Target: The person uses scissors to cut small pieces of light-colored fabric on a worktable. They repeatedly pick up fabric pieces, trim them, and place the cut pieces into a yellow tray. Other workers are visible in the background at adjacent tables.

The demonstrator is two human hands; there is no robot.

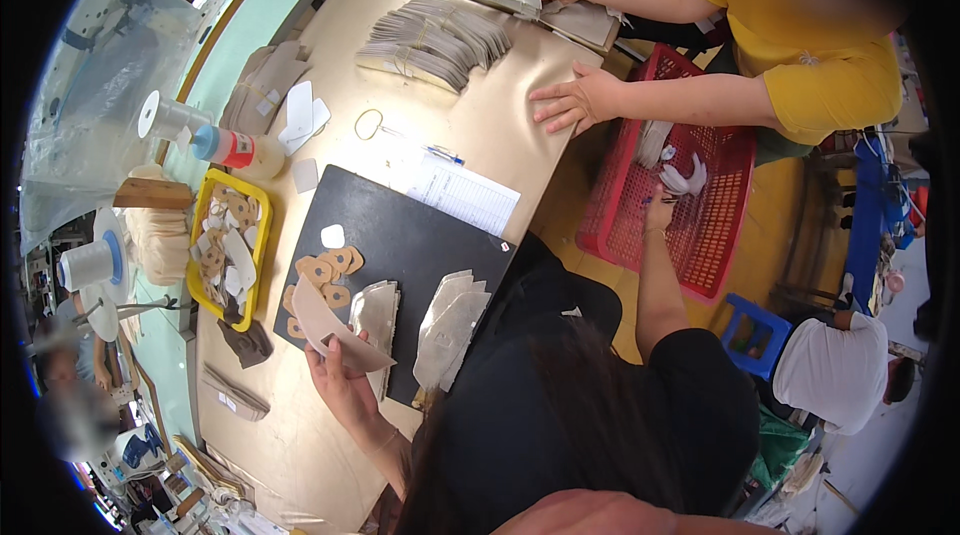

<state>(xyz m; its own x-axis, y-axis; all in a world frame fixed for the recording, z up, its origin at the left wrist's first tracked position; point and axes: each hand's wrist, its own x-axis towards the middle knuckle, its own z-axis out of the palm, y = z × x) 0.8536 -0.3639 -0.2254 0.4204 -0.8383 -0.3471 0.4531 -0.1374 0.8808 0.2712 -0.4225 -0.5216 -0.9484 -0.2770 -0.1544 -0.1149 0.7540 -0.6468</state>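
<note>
My left hand (345,380) is closed on the lower edge of a curved beige shoe-upper-like piece (325,325), held over a black board (350,210). Close by on the board are tan cutouts with holes (312,275), a small white piece (333,236) and two stacks of pale pieces (374,313). Away to the right, my right hand (658,212) reaches into a red plastic basket (735,220). Its fingers are closed around something small and dark that I cannot make out, beside white pieces (684,176).
A yellow tray (264,235) of cutouts stands left of the board, near a glue bottle (240,150) and thread cone (170,117). Beyond lie a written sheet (465,193), scissors (372,125) and bundled grey pieces (430,40). Across the table, a person in yellow (840,85) handles a wrapped bundle.
</note>
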